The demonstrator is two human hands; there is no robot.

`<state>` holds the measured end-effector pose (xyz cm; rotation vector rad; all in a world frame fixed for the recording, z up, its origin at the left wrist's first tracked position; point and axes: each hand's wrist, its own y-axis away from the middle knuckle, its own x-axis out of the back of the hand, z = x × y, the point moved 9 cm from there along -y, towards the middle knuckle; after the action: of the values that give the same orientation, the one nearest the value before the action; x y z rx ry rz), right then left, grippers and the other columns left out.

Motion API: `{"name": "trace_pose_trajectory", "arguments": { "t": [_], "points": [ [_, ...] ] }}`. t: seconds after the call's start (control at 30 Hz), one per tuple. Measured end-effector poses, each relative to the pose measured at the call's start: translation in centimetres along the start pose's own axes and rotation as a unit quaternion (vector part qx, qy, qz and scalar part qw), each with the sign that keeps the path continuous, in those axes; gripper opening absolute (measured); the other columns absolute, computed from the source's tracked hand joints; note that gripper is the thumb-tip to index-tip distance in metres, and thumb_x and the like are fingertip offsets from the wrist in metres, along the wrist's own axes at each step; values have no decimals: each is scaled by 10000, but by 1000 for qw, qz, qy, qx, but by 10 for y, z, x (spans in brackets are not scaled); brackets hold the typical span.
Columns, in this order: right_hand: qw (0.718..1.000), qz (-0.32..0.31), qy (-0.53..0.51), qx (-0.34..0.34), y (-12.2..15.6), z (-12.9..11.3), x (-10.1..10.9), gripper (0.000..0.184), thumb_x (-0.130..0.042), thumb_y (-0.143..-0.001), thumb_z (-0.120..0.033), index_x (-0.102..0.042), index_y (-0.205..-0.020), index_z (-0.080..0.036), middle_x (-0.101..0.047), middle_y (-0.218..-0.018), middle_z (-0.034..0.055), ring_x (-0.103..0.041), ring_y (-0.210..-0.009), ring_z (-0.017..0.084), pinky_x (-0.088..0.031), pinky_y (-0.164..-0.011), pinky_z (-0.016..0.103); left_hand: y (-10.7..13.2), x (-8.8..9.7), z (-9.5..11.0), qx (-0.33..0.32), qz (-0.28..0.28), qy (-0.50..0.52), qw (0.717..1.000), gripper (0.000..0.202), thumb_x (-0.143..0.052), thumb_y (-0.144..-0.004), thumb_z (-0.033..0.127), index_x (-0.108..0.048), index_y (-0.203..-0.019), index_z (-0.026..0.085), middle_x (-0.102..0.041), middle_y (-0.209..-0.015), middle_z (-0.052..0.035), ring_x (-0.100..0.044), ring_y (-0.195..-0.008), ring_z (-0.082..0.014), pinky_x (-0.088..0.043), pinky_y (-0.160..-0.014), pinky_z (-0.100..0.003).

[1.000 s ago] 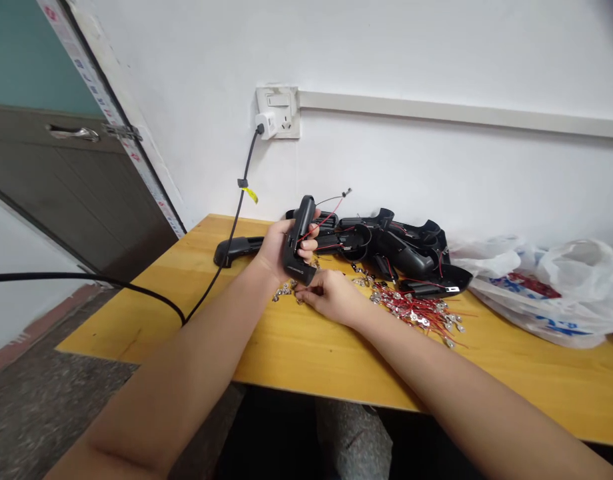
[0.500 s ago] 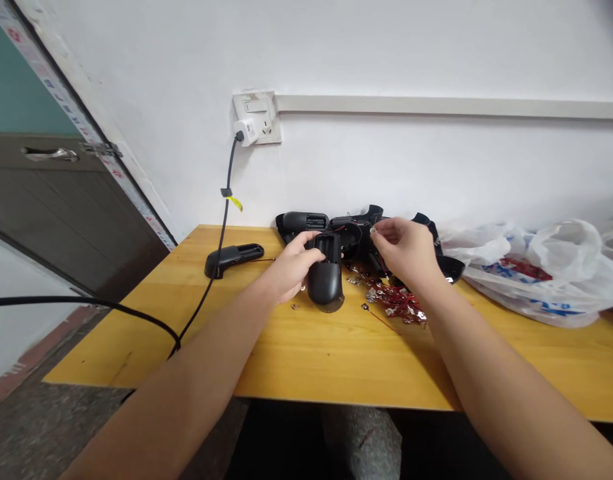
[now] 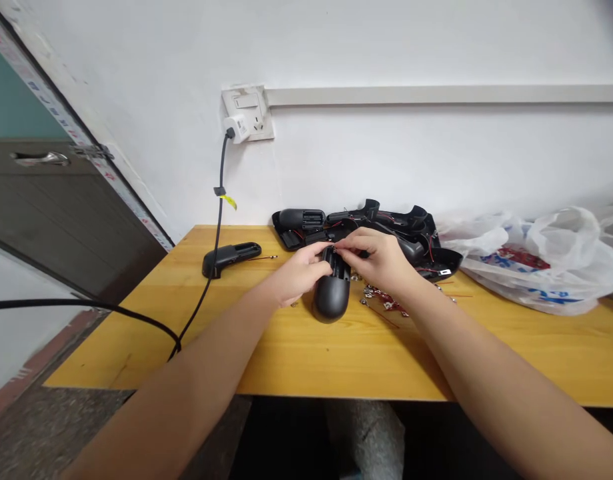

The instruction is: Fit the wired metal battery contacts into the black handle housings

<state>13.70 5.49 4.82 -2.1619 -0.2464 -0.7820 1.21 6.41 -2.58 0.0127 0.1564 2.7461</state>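
The left hand [image 3: 299,273] wraps the upper left side of a black plastic housing [image 3: 330,297], its fingers [image 3: 317,252] closed on the shell. The right hand [image 3: 374,260] is narrowly pinched at the housing's open top, holding something too small to make out. The housing sits just above or on the bench [image 3: 336,360], rounded end toward the person. Behind it lies a heap of black housings [image 3: 356,227] with red wires; just right of it are metal terminals on red wires [image 3: 384,300]. Well right of it is a white plastic bag [image 3: 531,260]; well left, a single black housing [image 3: 230,259] sits beside a black power cord [image 3: 217,213] that runs up to a wall socket [image 3: 247,113].
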Motion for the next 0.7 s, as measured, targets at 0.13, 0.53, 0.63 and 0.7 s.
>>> {"name": "trace_pose_trajectory", "arguments": {
  "t": [0.13, 0.53, 0.63, 0.7],
  "points": [
    [1000, -16, -6, -4, 0, 3, -5, 199, -624, -945, -186, -819, -981, -172, -714, -941, 92, -678, -839, 187, -542, -751, 336, -1, 2, -4, -13, -3, -33, 999, 581, -597, -797, 170, -578, -1370, 260, -524, -752, 25, -439, -556, -84, -239, -482, -231],
    [959, -69, -182, -205, 6, 34, 0, 387, -787, -853, -462, -785, -1096, -162, -711, -723, 37, -563, -575, 136, -435, -516, 276, 6, -13, 20, -105, -65, 20, 992, 571, -652, -775, 77, -599, -1333, 185, -713, -1104, -73, -660, -1012, -169, -505, -878, -277],
    [947, -71, -226, -220, 7, 37, -5, 367, -794, -842, -485, -801, -1010, -159, -738, -781, 54, -564, -593, 125, -448, -534, 267, 3, -3, 15, -66, -23, -12, 997, 384, -638, -864, 209, -676, -1245, 189, -735, -1021, -76, -687, -899, -170, -541, -771, -281],
    [941, -73, -236, -233, 8, 38, -10, 355, -784, -844, -497, -815, -954, -162, -748, -798, 62, -565, -608, 125, -461, -557, 272, 1, 4, 9, -35, -2, -20, 999, 273, -607, -917, 315, -732, -1108, 166, -749, -985, -97, -705, -839, -176, -556, -710, -285]
  ]
}}
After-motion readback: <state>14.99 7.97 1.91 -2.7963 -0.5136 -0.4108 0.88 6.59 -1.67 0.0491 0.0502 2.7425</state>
